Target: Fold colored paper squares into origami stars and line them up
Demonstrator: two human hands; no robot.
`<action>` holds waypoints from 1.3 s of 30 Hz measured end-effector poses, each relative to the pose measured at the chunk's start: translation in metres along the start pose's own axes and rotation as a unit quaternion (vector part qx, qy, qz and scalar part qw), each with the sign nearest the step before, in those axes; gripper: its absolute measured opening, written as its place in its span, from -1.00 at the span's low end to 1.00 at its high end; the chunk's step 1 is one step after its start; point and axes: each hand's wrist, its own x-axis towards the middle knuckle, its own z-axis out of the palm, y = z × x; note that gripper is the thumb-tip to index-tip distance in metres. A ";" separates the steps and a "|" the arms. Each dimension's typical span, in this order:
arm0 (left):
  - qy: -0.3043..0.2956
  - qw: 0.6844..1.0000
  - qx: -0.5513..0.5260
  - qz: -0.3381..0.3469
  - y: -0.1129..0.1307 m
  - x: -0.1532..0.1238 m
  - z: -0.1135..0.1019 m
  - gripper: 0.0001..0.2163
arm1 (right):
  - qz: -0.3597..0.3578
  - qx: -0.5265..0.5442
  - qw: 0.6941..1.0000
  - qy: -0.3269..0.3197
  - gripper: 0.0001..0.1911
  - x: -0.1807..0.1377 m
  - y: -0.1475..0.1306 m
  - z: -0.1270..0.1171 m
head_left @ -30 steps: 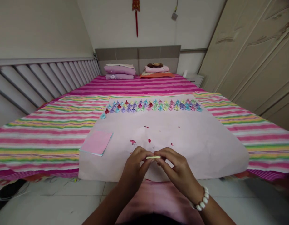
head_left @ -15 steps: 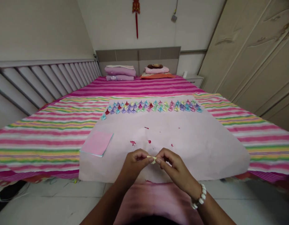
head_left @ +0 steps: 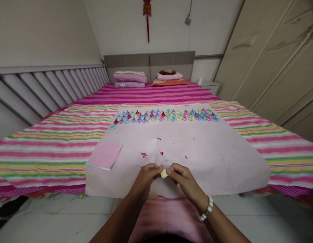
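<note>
A small folded piece of pale yellow paper [head_left: 164,173] is pinched between my two hands, above the near part of the large pale sheet [head_left: 209,158]. My left hand [head_left: 148,173] grips its left corner between thumb and forefinger. On the other side, my right hand [head_left: 181,175] pinches the right edge, with a white bead bracelet on that wrist. Rows of small folded paper pieces [head_left: 151,115] in many colours stand along the sheet's far edge. To the left lies a stack of square paper [head_left: 105,154], pink on top.
Red marks or scraps [head_left: 143,155] dot the middle of the sheet. Beneath it is a bed with a striped cover [head_left: 55,135]. Folded bedding [head_left: 130,77] sits by the headboard [head_left: 136,60]. A metal rail [head_left: 70,81] runs along the left, a wardrobe [head_left: 278,67] along the right.
The yellow paper has turned from nearly edge-on to showing a flat squarish face. My right hand has shifted slightly left and its wrist has turned; both hands still hold the paper.
</note>
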 end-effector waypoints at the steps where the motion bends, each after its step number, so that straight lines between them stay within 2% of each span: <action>1: 0.001 1.000 0.021 0.003 0.000 0.001 0.000 -0.66 | 0.014 0.027 1.000 0.006 -0.65 0.001 0.002 0.001; 4: 0.012 0.992 0.111 0.060 0.002 0.001 -0.003 -0.69 | 0.051 0.127 0.990 0.012 -0.68 0.003 0.003 0.000; 7: 0.042 0.959 0.193 0.203 0.005 -0.001 -0.007 -0.86 | 0.080 0.202 0.976 0.016 -0.73 0.004 0.001 0.000; 10: 0.008 0.906 0.255 0.336 0.006 -0.002 -0.010 -0.96 | 0.093 0.231 0.968 0.013 -0.73 0.005 0.000 0.000; 12: -0.028 0.889 0.279 0.363 0.007 -0.001 -0.011 -0.94 | 0.098 0.234 0.967 0.006 -0.72 0.007 0.001 0.001; 17: -0.061 0.899 0.302 0.313 0.012 0.011 -0.008 -0.91 | 0.106 0.217 0.970 -0.003 -0.66 0.015 0.006 -0.002; 21: -0.075 0.917 0.280 0.275 0.014 0.030 -0.005 -0.90 | 0.090 0.169 0.981 0.019 -0.61 0.027 0.011 -0.009; 24: -0.075 0.951 0.219 0.207 0.011 0.045 -0.002 -0.87 | 0.057 0.112 0.991 0.055 -0.59 0.036 0.014 -0.016; 27: -0.051 0.965 0.198 0.164 0.007 0.059 -0.001 -0.87 | -0.002 0.059 0.991 0.122 -0.69 0.044 0.015 -0.024; 30: -0.048 0.963 0.204 0.170 0.006 0.072 0.000 -0.87 | -0.084 0.001 0.984 0.156 -0.75 0.052 0.015 -0.030; 33: -0.059 0.955 0.219 0.192 0.007 0.084 0.002 -0.86 | -0.165 -0.083 0.974 0.133 -0.81 0.063 0.017 -0.034; 39: -0.071 0.933 0.260 0.240 0.012 0.111 0.005 -0.87 | -0.187 -0.144 0.962 0.134 -0.89 0.089 0.022 -0.046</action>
